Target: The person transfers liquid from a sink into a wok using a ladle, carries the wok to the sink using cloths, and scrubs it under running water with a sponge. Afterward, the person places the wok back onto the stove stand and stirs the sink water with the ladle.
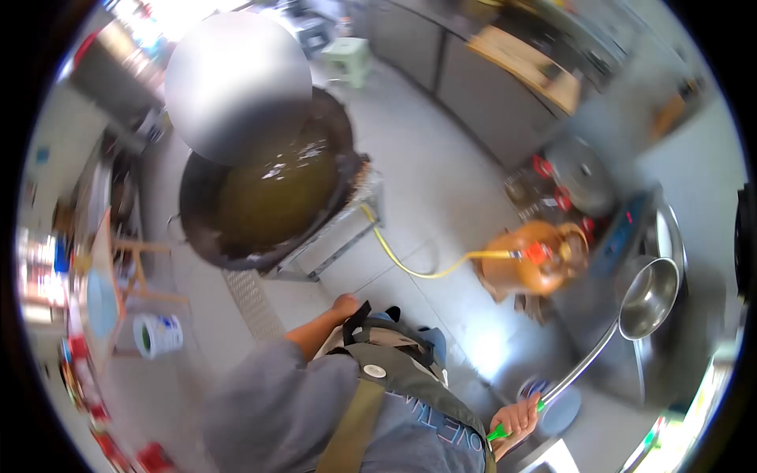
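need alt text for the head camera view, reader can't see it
A person's right hand grips a long-handled metal ladle; what the left hand holds, if anything, is unclear. Ahead to the left, a large dark wok holds yellowish liquid, and a yellow hose runs from an orange gas cylinder toward the wok's stand.

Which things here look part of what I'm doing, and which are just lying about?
Probably part of it:
ladle, held in your right hand
dark wok holding liquid
yellow hose joined to the orange cylinder

Seemingly just about:
green stool
white bucket
wooden board
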`<state>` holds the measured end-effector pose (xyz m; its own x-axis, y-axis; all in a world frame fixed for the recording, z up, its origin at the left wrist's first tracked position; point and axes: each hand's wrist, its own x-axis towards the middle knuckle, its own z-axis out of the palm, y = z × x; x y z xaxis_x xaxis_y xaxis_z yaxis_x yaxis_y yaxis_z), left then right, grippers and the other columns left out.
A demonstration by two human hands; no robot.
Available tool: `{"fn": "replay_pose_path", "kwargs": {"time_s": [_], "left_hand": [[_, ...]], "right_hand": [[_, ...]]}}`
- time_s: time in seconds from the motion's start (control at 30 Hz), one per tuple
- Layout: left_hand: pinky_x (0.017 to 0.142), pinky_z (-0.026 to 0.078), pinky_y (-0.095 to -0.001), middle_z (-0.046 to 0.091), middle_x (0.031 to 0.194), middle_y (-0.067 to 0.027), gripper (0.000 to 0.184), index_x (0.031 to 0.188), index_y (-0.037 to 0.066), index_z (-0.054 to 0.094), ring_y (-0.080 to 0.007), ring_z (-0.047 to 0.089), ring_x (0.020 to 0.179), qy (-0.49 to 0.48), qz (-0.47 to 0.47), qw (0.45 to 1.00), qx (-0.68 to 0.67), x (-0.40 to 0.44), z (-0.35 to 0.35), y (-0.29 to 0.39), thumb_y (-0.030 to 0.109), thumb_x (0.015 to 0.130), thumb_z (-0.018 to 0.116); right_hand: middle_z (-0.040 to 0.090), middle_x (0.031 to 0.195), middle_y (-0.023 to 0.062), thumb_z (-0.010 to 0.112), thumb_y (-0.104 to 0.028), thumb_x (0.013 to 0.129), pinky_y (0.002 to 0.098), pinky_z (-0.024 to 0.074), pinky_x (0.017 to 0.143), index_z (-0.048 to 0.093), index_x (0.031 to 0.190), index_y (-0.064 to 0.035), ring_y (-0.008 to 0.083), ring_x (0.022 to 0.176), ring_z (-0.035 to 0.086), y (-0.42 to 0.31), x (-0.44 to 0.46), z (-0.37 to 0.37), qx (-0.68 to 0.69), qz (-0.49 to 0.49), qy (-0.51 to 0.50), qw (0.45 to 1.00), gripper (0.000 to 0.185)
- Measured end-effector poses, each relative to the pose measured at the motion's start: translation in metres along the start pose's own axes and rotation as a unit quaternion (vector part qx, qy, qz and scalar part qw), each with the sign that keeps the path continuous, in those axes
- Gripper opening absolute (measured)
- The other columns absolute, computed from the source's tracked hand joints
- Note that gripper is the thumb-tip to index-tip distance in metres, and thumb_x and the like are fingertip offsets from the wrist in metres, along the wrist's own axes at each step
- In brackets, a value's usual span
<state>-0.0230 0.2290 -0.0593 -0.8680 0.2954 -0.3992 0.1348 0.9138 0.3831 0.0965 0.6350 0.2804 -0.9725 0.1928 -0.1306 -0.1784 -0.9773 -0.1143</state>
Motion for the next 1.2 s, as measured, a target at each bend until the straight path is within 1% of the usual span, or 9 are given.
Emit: {"fn": "replay_pose_path", "kwargs": {"time_s": [0.4, 0.67, 0.73, 0.77, 0.8, 0.9, 1.0, 1.1, 1.2], "left_hand": [[0.067, 0.046, -0.0347, 0.062, 0.073, -0.0101, 0.012, 0.069, 0.009, 0.065, -0.0261, 0.058, 0.076, 0.022, -0.501, 0.862, -0.069, -0.132, 0.182, 0.074, 0.020, 0.065, 0.064], [0.057, 0.043, -0.0357, 0.053, 0.060, -0.0154, 0.010, 0.062, 0.001, 0.057, -0.0211, 0.054, 0.060, 0.315, -0.657, 0.305, -0.613, -0.116, 0.152, 0.310, 0.006, 0.065, 0.049], [0.052, 0.045, -0.0355, 0.062, 0.068, -0.0116, 0.014, 0.069, 0.007, 0.065, -0.0235, 0.059, 0.058, 0.350, -0.633, 0.424, -0.545, -0.107, 0.229, 0.336, 0.018, 0.068, 0.056], [0.055, 0.046, -0.0350, 0.062, 0.072, -0.0098, 0.011, 0.070, 0.011, 0.066, -0.0237, 0.059, 0.059, 0.167, -0.601, 0.736, -0.265, -0.112, 0.236, 0.351, 0.019, 0.067, 0.059], [0.055, 0.046, -0.0356, 0.062, 0.068, -0.0113, 0.013, 0.069, 0.006, 0.065, -0.0223, 0.059, 0.060, 0.221, -0.574, 0.759, -0.216, -0.115, 0.233, 0.374, 0.015, 0.068, 0.055], [0.055, 0.046, -0.0356, 0.061, 0.065, -0.0125, 0.014, 0.069, 0.001, 0.063, -0.0203, 0.059, 0.060, 0.417, -0.595, 0.197, -0.658, -0.097, 0.319, 0.399, 0.010, 0.069, 0.053], [0.055, 0.046, -0.0356, 0.060, 0.065, -0.0140, 0.016, 0.068, -0.003, 0.061, -0.0202, 0.059, 0.060, 0.428, -0.615, -0.022, -0.662, -0.088, 0.340, 0.447, 0.009, 0.069, 0.050], [0.054, 0.044, -0.0354, 0.061, 0.065, -0.0124, 0.016, 0.068, -0.001, 0.062, -0.0202, 0.058, 0.059, 0.338, -0.712, 0.065, -0.611, -0.082, 0.266, 0.505, 0.012, 0.068, 0.053], [0.053, 0.043, -0.0359, 0.060, 0.062, -0.0092, 0.016, 0.067, 0.000, 0.062, -0.0208, 0.057, 0.058, 0.116, -0.711, 0.430, -0.545, -0.069, 0.290, 0.531, 0.014, 0.068, 0.055]], "right_hand": [[0.038, 0.047, -0.0014, 0.046, -0.009, 0.083, 0.0198, 0.0300, 0.027, 0.038, 0.089, -0.0082, 0.0068, 0.031, 0.034, 0.080, 0.305, 0.066, -0.350, 0.428, -0.332, 0.764, 0.010], [0.041, 0.051, 0.0004, 0.054, -0.013, 0.076, 0.0225, 0.0304, 0.031, 0.044, 0.073, -0.0048, 0.0079, 0.036, 0.038, 0.250, 0.382, 0.126, -0.719, 0.327, -0.375, 0.485, 0.014], [0.046, 0.053, 0.0047, 0.054, -0.012, 0.072, 0.0265, 0.0357, 0.033, 0.045, 0.072, -0.0021, 0.0126, 0.038, 0.044, 0.292, 0.400, 0.105, -0.774, 0.246, -0.432, 0.391, 0.013], [0.051, 0.056, 0.0086, 0.054, -0.011, 0.071, 0.0293, 0.0396, 0.035, 0.047, 0.073, 0.0002, 0.0165, 0.040, 0.049, 0.310, 0.407, 0.097, -0.797, 0.198, -0.462, 0.335, 0.014], [0.053, 0.059, 0.0119, 0.052, -0.011, 0.070, 0.0307, 0.0416, 0.037, 0.049, 0.074, 0.0020, 0.0197, 0.044, 0.052, 0.328, 0.409, 0.093, -0.812, 0.152, -0.489, 0.279, 0.013], [0.058, 0.070, 0.0201, 0.049, -0.008, 0.070, 0.0344, 0.0466, 0.044, 0.054, 0.077, 0.0066, 0.0279, 0.055, 0.059, 0.366, 0.406, 0.090, -0.838, 0.056, -0.525, 0.142, 0.017], [0.060, 0.078, 0.0225, 0.046, -0.008, 0.070, 0.0360, 0.0485, 0.051, 0.057, 0.082, 0.0090, 0.0306, 0.064, 0.061, 0.393, 0.393, 0.089, -0.849, 0.056, -0.517, 0.096, 0.023], [0.060, 0.081, 0.0216, 0.046, -0.008, 0.070, 0.0356, 0.0482, 0.053, 0.058, 0.084, 0.0091, 0.0295, 0.068, 0.061, 0.413, 0.380, 0.085, -0.853, 0.065, -0.514, 0.065, 0.025], [0.060, 0.081, 0.0211, 0.048, -0.008, 0.071, 0.0354, 0.0471, 0.053, 0.058, 0.083, 0.0086, 0.0287, 0.068, 0.061, 0.447, 0.390, 0.070, -0.836, 0.081, -0.543, 0.003, 0.023]]}}
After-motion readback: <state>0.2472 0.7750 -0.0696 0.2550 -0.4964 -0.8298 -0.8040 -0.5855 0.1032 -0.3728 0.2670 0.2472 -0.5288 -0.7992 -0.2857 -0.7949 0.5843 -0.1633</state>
